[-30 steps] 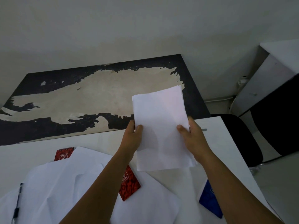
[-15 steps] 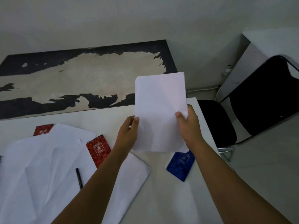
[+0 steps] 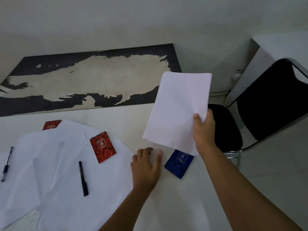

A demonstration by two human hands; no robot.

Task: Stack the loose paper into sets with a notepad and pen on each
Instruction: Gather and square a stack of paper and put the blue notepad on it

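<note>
My right hand (image 3: 204,130) grips a squared stack of white paper (image 3: 178,107) by its lower right corner, holding it above the white table (image 3: 126,117). My left hand (image 3: 146,165) hovers low over the table, fingers relaxed, holding nothing, just left of a blue notepad (image 3: 179,163) whose top edge is hidden under the held stack. Loose white sheets (image 3: 55,164) lie spread over the table's left half. On them lie a red notepad (image 3: 102,149) and a black pen (image 3: 83,178). A second red notepad (image 3: 50,125) peeks out behind the sheets, and another pen (image 3: 6,163) lies at the far left.
A worn black-and-beige board (image 3: 93,80) lies beyond the table against the wall. A black chair (image 3: 260,104) stands right of the table, beside a white cabinet (image 3: 260,52).
My left hand has let go of the paper stack and dropped toward the table beside the blue notepad. My right hand alone now holds the stack, shifted right.
</note>
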